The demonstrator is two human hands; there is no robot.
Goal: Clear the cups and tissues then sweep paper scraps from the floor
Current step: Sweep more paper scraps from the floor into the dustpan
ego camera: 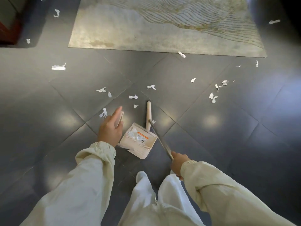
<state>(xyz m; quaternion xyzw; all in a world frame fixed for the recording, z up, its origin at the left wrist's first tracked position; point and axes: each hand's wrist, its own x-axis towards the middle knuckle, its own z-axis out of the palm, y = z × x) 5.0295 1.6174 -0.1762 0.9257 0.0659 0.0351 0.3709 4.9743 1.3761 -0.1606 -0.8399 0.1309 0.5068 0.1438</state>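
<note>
Several white paper scraps lie scattered on the dark tiled floor (228, 136), such as one (103, 113) near my left hand and a cluster (213, 97) to the right. A cream dustpan (138, 142) stands on the floor before my feet with a few scraps (133, 132) inside. My left hand (110, 128) grips the top of its upright cream handle (120, 119), index finger lying along it. My right hand (178, 164) grips the grey broom pole (160, 140). The cream broom head (149, 114) rests on the floor just beyond the dustpan.
A pale patterned rug (162, 30) covers the floor ahead, with a scrap (182, 54) at its near edge. Dark red furniture (8, 30) stands at the far left. More scraps lie far left (58, 67) and far right (274, 22). My white-trousered legs fill the bottom.
</note>
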